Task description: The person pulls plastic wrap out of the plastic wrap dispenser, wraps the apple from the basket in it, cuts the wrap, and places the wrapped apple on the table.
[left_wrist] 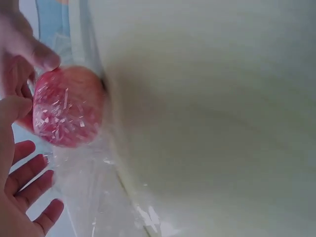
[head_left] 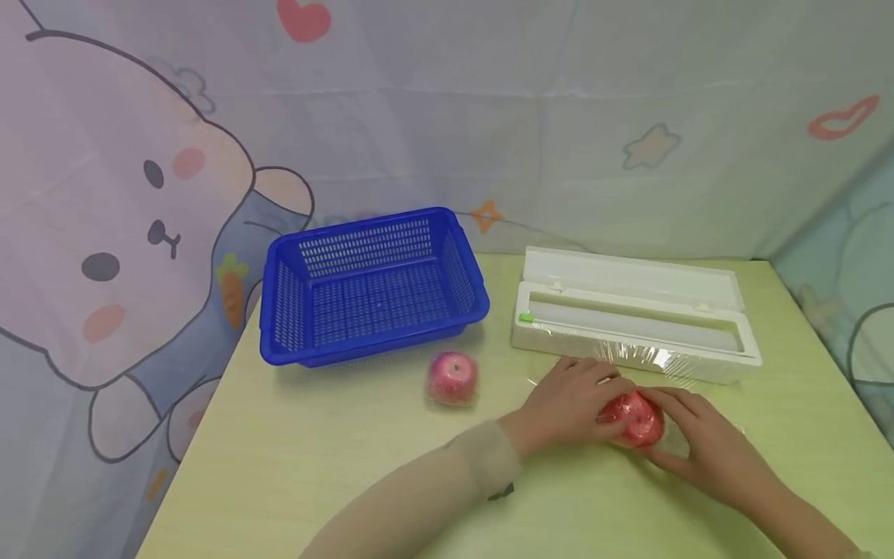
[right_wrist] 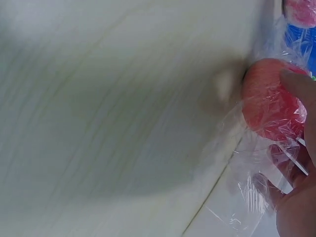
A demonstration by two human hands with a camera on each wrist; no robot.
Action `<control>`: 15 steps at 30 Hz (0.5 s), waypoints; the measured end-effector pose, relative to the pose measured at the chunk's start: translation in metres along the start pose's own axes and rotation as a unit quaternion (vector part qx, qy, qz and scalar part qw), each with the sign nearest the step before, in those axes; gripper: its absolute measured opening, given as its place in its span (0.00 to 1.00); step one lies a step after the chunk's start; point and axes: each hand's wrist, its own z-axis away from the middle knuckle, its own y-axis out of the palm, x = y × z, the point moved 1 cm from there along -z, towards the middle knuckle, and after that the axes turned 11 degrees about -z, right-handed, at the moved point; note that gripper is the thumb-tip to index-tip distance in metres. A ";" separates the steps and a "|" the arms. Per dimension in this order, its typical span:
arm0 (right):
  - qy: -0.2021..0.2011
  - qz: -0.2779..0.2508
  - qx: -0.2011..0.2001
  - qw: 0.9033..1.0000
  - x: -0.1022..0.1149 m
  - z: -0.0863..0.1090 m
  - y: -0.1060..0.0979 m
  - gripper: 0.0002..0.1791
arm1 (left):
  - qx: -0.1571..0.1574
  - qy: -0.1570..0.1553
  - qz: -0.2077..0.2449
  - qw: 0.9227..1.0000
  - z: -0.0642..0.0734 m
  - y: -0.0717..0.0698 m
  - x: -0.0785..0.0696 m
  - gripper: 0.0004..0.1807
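A red apple (head_left: 637, 419) in clear plastic wrap lies on the table between both hands. My right hand (head_left: 722, 446) holds its right side, the thumb low and the index finger along the top. My left hand (head_left: 576, 400) is at the apple's left side; in the left wrist view its thumb (left_wrist: 17, 107) reaches the apple while the other fingers spread loosely over the film. Loose clear plastic wrap (right_wrist: 247, 185) trails from the apple in the right wrist view. A second wrapped apple (head_left: 453, 379) sits to the left, apart from both hands.
Behind the hands stands a white cling film box (head_left: 632, 357), its lid raised, with a film roll inside and a green slider at its left end. A blue plastic basket (head_left: 377, 339) stands at the back left. A printed cloth (head_left: 433, 116) hangs behind the table.
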 end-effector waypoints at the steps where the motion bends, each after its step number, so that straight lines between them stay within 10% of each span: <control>1: 0.003 -0.002 0.000 1.000 -0.001 -0.001 0.000 0.53 | -0.007 0.007 0.001 1.000 0.002 0.000 0.000 0.33; 15: 0.043 -0.011 0.008 0.999 -0.003 -0.006 0.000 0.56 | -0.018 0.004 0.001 1.000 0.006 0.006 0.001 0.39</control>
